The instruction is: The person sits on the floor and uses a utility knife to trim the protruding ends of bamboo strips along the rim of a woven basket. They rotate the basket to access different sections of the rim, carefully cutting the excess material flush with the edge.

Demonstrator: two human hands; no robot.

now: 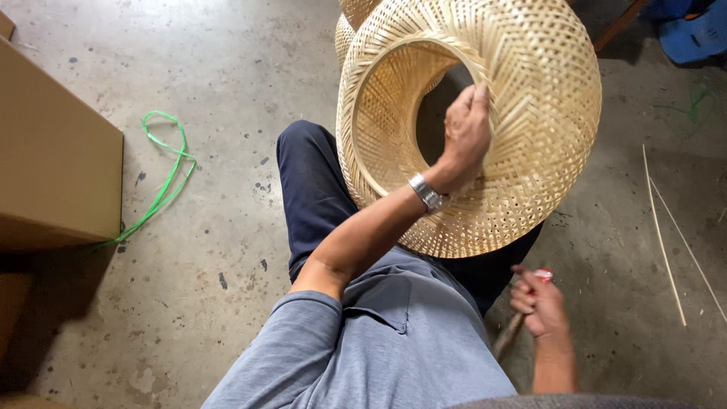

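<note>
A large round woven bamboo shade with a wide open ring rests tilted on my lap, over my dark trousers. My left hand, with a metal watch on its wrist, grips the inner rim of the ring at its right side. My right hand is low at my right side, closed around a small tool with a red end and a pale handle that points down and left. The tool's tip is hidden.
A brown cardboard box stands at the left. A green plastic strap lies looped on the concrete floor beside it. Thin bamboo strips lie on the floor at the right. Another woven piece sits behind the shade.
</note>
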